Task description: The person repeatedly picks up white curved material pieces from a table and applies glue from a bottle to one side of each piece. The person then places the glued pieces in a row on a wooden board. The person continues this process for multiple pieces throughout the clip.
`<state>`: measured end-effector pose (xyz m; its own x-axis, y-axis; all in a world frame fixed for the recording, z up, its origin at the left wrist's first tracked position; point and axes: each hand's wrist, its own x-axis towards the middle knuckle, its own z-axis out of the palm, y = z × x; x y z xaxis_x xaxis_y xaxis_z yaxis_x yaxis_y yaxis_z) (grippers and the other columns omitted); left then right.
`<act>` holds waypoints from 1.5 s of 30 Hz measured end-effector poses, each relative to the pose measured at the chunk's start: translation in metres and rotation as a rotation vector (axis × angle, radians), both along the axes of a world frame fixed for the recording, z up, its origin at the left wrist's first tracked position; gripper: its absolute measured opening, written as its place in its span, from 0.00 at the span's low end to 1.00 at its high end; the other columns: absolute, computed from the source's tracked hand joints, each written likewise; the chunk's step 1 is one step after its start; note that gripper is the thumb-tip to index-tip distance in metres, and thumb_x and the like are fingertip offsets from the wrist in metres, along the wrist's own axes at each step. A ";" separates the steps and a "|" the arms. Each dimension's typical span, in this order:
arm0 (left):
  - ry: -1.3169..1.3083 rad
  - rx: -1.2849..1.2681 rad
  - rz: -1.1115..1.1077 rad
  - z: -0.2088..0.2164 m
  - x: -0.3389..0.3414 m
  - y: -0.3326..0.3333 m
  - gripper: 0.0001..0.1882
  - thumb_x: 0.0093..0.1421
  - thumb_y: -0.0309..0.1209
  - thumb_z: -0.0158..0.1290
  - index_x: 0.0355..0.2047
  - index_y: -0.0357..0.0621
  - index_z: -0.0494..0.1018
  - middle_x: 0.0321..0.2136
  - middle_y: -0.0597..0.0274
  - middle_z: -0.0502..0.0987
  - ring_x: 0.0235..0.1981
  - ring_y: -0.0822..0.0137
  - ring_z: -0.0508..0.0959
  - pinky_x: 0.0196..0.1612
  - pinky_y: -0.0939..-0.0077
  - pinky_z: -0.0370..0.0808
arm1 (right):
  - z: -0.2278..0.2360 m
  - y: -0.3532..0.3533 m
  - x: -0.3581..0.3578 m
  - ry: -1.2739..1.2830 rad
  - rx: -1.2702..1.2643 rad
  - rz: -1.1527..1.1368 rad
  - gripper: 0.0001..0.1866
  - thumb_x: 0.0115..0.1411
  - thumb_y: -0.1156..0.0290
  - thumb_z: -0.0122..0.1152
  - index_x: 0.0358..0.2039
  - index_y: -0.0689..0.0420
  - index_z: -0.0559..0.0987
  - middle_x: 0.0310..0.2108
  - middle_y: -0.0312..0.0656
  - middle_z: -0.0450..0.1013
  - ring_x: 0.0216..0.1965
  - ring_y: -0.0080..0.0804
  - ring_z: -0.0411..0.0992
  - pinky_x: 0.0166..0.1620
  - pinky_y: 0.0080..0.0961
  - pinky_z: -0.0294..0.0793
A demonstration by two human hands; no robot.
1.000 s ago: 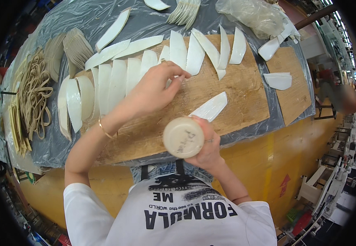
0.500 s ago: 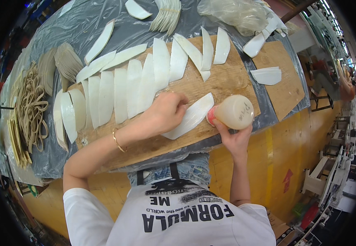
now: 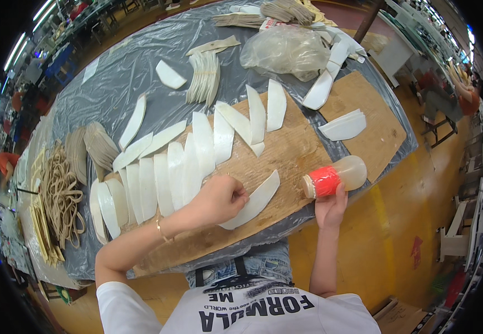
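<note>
In my right hand (image 3: pixel 331 209) is a squat translucent bottle (image 3: pixel 353 171) with a red band and a pale cap or mouth end. It lies tilted nearly on its side, that end facing left over the wooden board's edge. My left hand (image 3: pixel 219 199) is closed with its fingers curled, right beside a single curved white piece (image 3: pixel 260 199) on the board (image 3: pixel 300 146). Whether the fingertips pinch anything is hidden. Several more white pieces (image 3: pixel 175 172) lie side by side and overlapping on the board behind my left hand.
A second board (image 3: pixel 383 119) at the right carries a small stack of white pieces (image 3: pixel 344 126). Dark plastic sheeting (image 3: pixel 141 78) covers the table. Beige cord (image 3: pixel 60 195) and bundled strips lie at the left; a clear plastic bag (image 3: pixel 288 53) is at the back. People sit farther off.
My right hand has turned the bottle from base-toward-view to sideways, so its red band and end now show. My left hand stays by the same white piece. The whole view has shifted.
</note>
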<state>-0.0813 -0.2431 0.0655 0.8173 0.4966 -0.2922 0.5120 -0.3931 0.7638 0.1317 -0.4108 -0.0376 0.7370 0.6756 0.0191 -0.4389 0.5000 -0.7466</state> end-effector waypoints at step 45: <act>-0.295 0.427 0.032 -0.083 0.317 0.017 0.17 0.40 0.32 0.68 0.28 0.35 0.78 0.31 0.42 0.78 0.38 0.50 0.80 0.39 0.61 0.78 | -0.003 -0.010 0.018 0.301 0.288 0.115 0.39 0.63 0.48 0.55 0.63 0.63 0.59 0.52 0.49 0.71 0.54 0.38 0.70 0.50 0.32 0.76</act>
